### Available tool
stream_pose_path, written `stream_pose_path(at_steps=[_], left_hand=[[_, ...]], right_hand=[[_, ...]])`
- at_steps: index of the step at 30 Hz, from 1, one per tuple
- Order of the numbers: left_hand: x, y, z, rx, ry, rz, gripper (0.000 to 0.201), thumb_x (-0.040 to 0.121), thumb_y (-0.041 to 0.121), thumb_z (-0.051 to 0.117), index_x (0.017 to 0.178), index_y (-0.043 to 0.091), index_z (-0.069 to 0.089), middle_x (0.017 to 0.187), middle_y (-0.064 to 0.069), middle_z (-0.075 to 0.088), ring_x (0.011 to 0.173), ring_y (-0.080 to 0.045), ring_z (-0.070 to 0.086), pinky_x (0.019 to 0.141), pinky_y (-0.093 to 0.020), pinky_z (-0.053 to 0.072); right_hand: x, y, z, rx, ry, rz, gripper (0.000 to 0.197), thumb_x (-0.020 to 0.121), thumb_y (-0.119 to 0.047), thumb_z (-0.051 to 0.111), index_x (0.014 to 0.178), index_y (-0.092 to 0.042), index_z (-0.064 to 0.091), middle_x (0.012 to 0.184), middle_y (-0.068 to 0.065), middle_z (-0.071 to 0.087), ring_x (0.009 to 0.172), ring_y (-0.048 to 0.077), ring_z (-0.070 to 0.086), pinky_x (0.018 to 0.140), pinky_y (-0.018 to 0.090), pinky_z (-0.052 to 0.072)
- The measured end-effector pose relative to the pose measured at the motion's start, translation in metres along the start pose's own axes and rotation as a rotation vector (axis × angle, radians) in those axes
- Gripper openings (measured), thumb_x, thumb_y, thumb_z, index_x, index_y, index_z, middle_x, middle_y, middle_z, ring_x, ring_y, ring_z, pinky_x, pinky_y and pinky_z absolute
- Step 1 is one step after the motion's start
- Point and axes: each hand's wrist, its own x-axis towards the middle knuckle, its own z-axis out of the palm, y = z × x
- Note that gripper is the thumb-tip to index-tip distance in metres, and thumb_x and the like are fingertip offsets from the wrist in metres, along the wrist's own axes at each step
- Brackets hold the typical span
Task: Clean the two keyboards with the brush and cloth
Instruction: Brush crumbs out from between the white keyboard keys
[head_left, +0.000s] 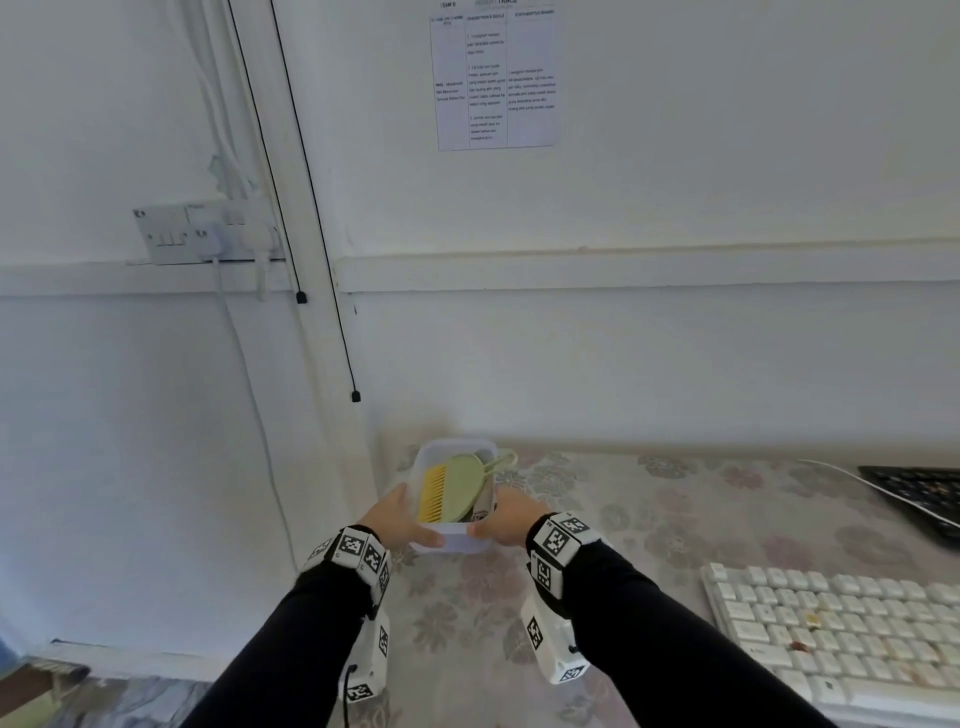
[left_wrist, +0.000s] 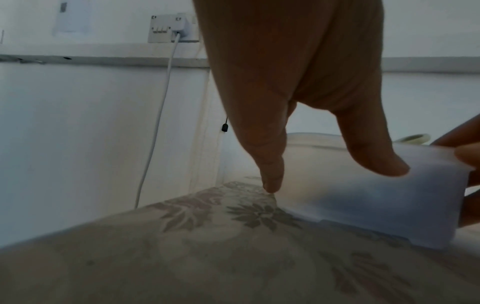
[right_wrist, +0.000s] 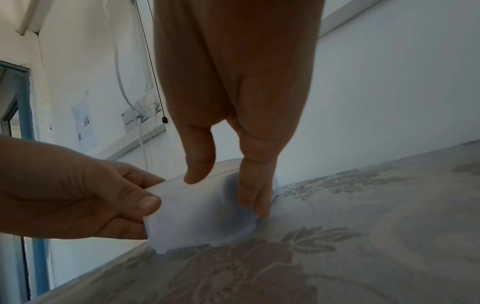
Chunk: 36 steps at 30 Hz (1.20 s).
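Note:
A translucent white container (head_left: 451, 538) rests on the floral tablecloth near the table's back left corner. Inside it lies a green brush (head_left: 460, 488) with yellow bristles, and a grey labelled item (head_left: 484, 506) beside it that I cannot identify. My left hand (head_left: 410, 525) grips the container's left near corner, thumb on the near wall (left_wrist: 363, 197). My right hand (head_left: 498, 525) holds the right side, thumb on the wall and fingers (right_wrist: 255, 185) running down it. The white keyboard (head_left: 841, 629) lies at the right front, the black keyboard (head_left: 919, 493) behind it.
The wall stands close behind the container (right_wrist: 197, 216), with a socket (head_left: 208, 231) and a white cable (left_wrist: 155, 123) hanging down to the left. Two thin black cords (head_left: 332, 312) hang there too. The table's left edge (left_wrist: 103, 218) is just beside my left hand (left_wrist: 332, 179).

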Motion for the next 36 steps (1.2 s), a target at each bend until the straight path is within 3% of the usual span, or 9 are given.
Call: stream_pose_path(at_steps=[3, 6, 11, 16, 21, 24, 31, 34, 36], left_hand=[[-0.002, 0.000, 0.002, -0.011, 0.007, 0.015, 0.088, 0.059, 0.026, 0.088, 0.134, 0.014, 0.044, 0.131, -0.004, 0.053, 0.120, -0.022, 0.051, 0.097, -0.035, 0.043], [-0.001, 0.004, 0.012, 0.031, 0.010, 0.044, 0.105, 0.035, 0.054, 0.089, 0.128, 0.022, 0.051, 0.127, 0.000, 0.059, 0.114, -0.020, 0.056, 0.097, -0.039, 0.048], [-0.024, 0.039, 0.037, 0.014, -0.012, 0.034, 0.099, 0.067, 0.026, 0.085, 0.147, 0.013, 0.028, 0.146, -0.006, 0.041, 0.133, -0.025, 0.040, 0.101, -0.031, 0.038], [-0.041, 0.058, 0.069, -0.069, -0.049, 0.120, 0.124, 0.032, 0.044, 0.087, 0.141, 0.013, 0.038, 0.142, -0.004, 0.047, 0.129, -0.023, 0.045, 0.107, -0.042, 0.039], [-0.046, 0.055, 0.095, -0.034, -0.074, 0.117, 0.110, 0.027, 0.051, 0.092, 0.125, 0.021, 0.053, 0.121, 0.006, 0.061, 0.115, -0.019, 0.057, 0.098, -0.041, 0.047], [-0.051, 0.050, 0.108, -0.005, -0.090, 0.128, 0.113, 0.018, 0.061, 0.089, 0.119, 0.021, 0.056, 0.115, 0.007, 0.064, 0.110, -0.016, 0.059, 0.095, -0.041, 0.050], [-0.120, 0.075, 0.120, 0.027, -0.065, 0.107, 0.083, 0.044, 0.035, 0.091, 0.115, 0.017, 0.051, 0.113, 0.008, 0.058, 0.107, -0.014, 0.054, 0.092, -0.032, 0.046], [-0.131, 0.076, 0.128, 0.039, -0.064, 0.147, 0.048, 0.062, 0.013, 0.088, 0.094, 0.025, 0.054, 0.094, 0.014, 0.058, 0.103, -0.017, 0.057, 0.075, -0.022, 0.045], [-0.135, 0.075, 0.133, 0.027, -0.049, 0.167, 0.047, 0.062, 0.011, 0.087, 0.093, 0.026, 0.056, 0.095, 0.012, 0.060, 0.107, -0.018, 0.058, 0.077, -0.023, 0.045]], right_hand=[[-0.011, -0.002, -0.003, -0.061, 0.023, -0.018, 0.043, 0.087, -0.020, 0.061, 0.126, -0.005, 0.052, 0.124, 0.013, 0.059, 0.114, 0.028, 0.054, 0.098, 0.037, 0.045], [-0.023, 0.001, -0.011, -0.172, 0.031, -0.020, 0.037, 0.091, -0.019, 0.056, 0.122, 0.001, 0.054, 0.121, 0.017, 0.060, 0.113, 0.030, 0.056, 0.096, 0.037, 0.046], [-0.048, 0.020, -0.030, -0.182, 0.071, -0.004, 0.031, 0.089, -0.014, 0.057, 0.116, 0.002, 0.056, 0.110, 0.017, 0.060, 0.111, 0.031, 0.056, 0.092, 0.037, 0.047], [-0.076, 0.046, -0.048, -0.165, 0.101, 0.021, 0.021, 0.087, -0.012, 0.057, 0.106, -0.002, 0.054, 0.096, 0.010, 0.053, 0.089, 0.021, 0.052, 0.075, 0.028, 0.042], [-0.107, 0.067, -0.055, -0.126, 0.084, -0.005, 0.013, 0.085, -0.009, 0.059, 0.097, -0.005, 0.054, 0.091, 0.009, 0.052, 0.087, 0.024, 0.054, 0.070, 0.027, 0.040], [-0.127, 0.078, -0.056, -0.100, 0.059, 0.003, 0.007, 0.084, -0.009, 0.059, 0.080, -0.008, 0.053, 0.075, 0.003, 0.049, 0.067, 0.014, 0.047, 0.057, 0.021, 0.038], [-0.162, 0.096, -0.050, -0.102, 0.029, -0.039, 0.028, 0.082, -0.007, 0.057, 0.061, -0.014, 0.040, 0.063, -0.002, 0.041, 0.056, 0.009, 0.038, 0.050, 0.021, 0.029], [-0.169, 0.103, -0.047, -0.042, 0.027, -0.042, 0.010, 0.079, -0.008, 0.060, 0.075, -0.008, 0.050, 0.071, 0.002, 0.049, 0.064, 0.014, 0.047, 0.056, 0.023, 0.035], [-0.172, 0.107, -0.045, -0.021, 0.034, -0.044, 0.011, 0.077, -0.008, 0.062, 0.084, -0.008, 0.053, 0.081, 0.005, 0.052, 0.077, 0.020, 0.050, 0.064, 0.026, 0.038]])
